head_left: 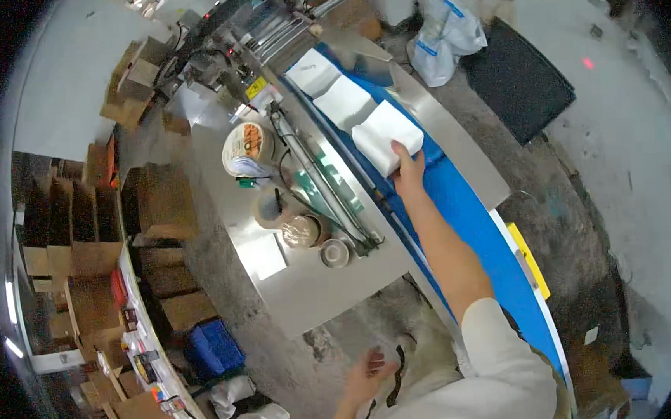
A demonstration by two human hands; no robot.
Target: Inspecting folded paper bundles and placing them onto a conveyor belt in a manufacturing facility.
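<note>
My right hand (407, 172) reaches out along a blue conveyor belt (468, 208) and rests its fingers on the near edge of a white packet (386, 136). Two more white packets (343, 101) (312, 72) lie further up the belt toward a grey machine (276, 27). My left hand (369, 372) hangs low near my body, fingers loosely spread, holding nothing. A dark strap dangles just beside it.
A steel table (309, 281) left of the belt carries tape rolls (299, 229), a label roll (247, 147) and a guide rail. Cardboard boxes (156, 206) pile up at the left. A blue crate (214, 347), a black mat (517, 80) and a white bag (444, 34) lie on the floor.
</note>
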